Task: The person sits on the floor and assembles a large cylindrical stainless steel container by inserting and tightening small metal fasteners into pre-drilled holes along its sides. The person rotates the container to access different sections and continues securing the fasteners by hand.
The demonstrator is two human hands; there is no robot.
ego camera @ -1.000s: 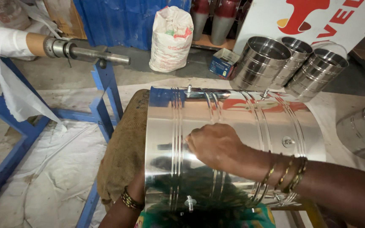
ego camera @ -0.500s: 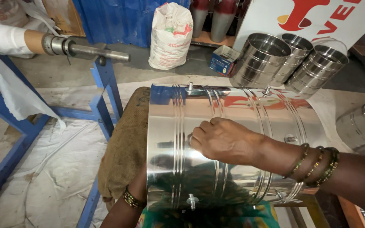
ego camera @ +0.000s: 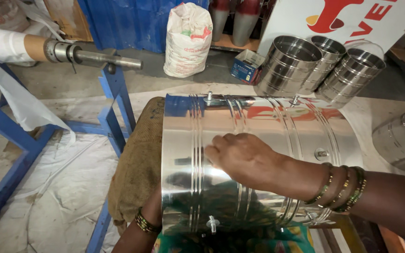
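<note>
Across my lap lies the steel drum (ego camera: 258, 159) on its side, against a burlap pad (ego camera: 137, 164). My right hand (ego camera: 242, 159) rests loosely curled on its wall, gripping nothing; my left hand (ego camera: 151, 211) disappears behind the rim, its grip hidden. I'd press evenly, avoiding the bolts.

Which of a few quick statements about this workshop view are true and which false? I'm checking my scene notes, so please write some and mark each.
1. The right hand rests on top of the large steel drum lying on its side. True.
2. Three smaller steel containers stand beyond the drum. True.
3. The right wrist is bare. False: it wears several bangles.
4. The white sack lies on the drum. False: it stands on the floor by the blue wall.
5. The left hand is fully in view. False: only its wrist shows, under the drum's open end.
</note>
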